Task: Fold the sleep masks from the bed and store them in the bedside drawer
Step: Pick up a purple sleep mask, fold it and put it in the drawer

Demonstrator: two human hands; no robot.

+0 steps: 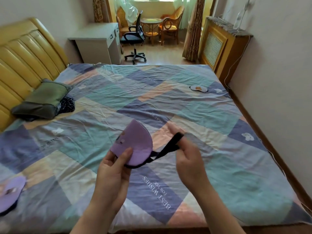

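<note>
Purple mask (135,141), folded in half into a half-moon, held up over the near middle of the bed (219,119). Outer face lilac, smooth; a small cartoon print with dark eyes shows along the folded left edge. Dark trim runs round the lower rim.

Left hand (113,169) grasps the mask at its lower edge, thumb pressed on the purple face, fingers behind.

Right hand (187,156) pinches the black strap (168,147). Strap is drawn taut from the mask's lower right corner up to the fingertips, looped round them.

Second purple mask (11,191) lies flat at the bed's near left edge, unfolded, same lilac with a print, dark underside showing at its rim; partly cut off by the frame.

Third mask (198,88), white with an orange patch and dark border, lies flat near the bed's far right edge, well apart from the hands.

Sheet is a patchwork of blue, teal, peach and cream blocks, creased, with printed lettering.

Green pillow (45,98) sits at the left edge against the yellow headboard (22,61), a dark patterned cloth (67,104) just beside it.
</note>
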